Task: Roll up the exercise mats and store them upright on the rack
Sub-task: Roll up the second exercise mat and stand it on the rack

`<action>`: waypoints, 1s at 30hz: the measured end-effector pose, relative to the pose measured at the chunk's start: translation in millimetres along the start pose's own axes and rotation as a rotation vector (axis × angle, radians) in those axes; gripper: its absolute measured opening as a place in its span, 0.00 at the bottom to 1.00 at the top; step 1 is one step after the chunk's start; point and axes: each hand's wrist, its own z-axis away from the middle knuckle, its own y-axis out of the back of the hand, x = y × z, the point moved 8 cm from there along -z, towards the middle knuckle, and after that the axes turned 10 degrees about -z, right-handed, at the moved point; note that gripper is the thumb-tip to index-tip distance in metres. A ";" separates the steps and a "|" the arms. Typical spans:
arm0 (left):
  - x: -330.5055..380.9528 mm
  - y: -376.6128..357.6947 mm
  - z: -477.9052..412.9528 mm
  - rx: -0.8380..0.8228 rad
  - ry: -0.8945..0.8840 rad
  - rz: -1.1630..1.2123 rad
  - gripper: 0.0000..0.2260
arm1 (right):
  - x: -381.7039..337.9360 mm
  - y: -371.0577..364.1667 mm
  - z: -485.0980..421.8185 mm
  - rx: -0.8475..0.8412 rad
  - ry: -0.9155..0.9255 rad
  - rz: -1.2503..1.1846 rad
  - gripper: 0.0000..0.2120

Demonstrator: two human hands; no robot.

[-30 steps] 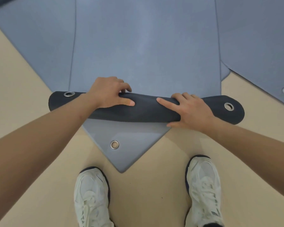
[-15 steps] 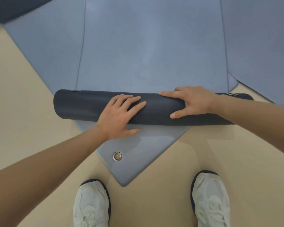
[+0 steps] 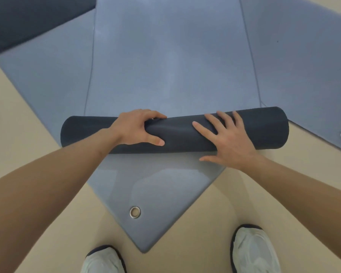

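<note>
We have one mat partly rolled on the floor, both grips on the roll.

Over the beige floor (image 3: 28,134) blue mats overlap: our working mat (image 3: 171,66) stretches away far, a second mat (image 3: 156,194) lies crosswise beneath it with a corner pointing near, a third mat (image 3: 303,56) lies right, and a dark mat (image 3: 28,20) far left. The dark roll (image 3: 264,131) lies across the middle, its right end just beside the third mat's edge. Our left grip (image 3: 134,127) curls round the roll; our right grip (image 3: 228,138) presses it with flat, spread fingers. Our left shoe (image 3: 104,261) and right shoe (image 3: 254,251) flank the near corner, which carries a metal eyelet (image 3: 135,212).
</note>
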 end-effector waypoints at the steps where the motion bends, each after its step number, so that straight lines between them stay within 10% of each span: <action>1: 0.1 1.3 -1.1 -0.006 0.001 -0.016 0.34 | 3.1 -0.7 -2.9 -0.018 -0.001 0.012 0.51; 8: 22.8 17.0 31.6 0.419 -0.189 -0.338 0.34 | 27.7 3.6 -30.5 -0.063 0.002 -0.129 0.46; 30: 42.7 -14.7 104.8 -0.063 -0.076 -0.051 0.29 | -33.0 17.1 48.7 -0.498 -0.072 -0.559 0.38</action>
